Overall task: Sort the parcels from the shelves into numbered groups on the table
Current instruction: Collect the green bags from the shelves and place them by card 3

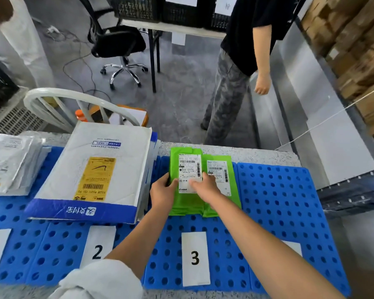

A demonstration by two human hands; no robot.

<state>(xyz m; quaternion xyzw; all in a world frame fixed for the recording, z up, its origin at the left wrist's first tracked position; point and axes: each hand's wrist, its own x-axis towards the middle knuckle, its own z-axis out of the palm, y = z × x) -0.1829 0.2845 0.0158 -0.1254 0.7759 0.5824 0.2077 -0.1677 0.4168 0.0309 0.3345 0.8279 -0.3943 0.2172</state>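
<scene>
A green parcel [183, 157] with a white shipping label lies on the blue perforated mat [276, 201], above the paper card marked 3 [195, 257]. My left hand [162, 193] grips its left edge and my right hand [204, 184] presses on its label. A second green parcel [225, 165] lies partly under it on the right. A large white and blue mailer [91, 169] with a yellow label tops a stack above the card marked 2 [98, 248]. Several white parcels [8, 162] are piled at the far left.
Another person [240, 61] stands beyond the table's far edge on the right. A white chair [69, 104] sits against the far side of the table, holding an orange item. A black office chair [119, 46] stands further back. Shelves of cardboard boxes [358, 57] line the right.
</scene>
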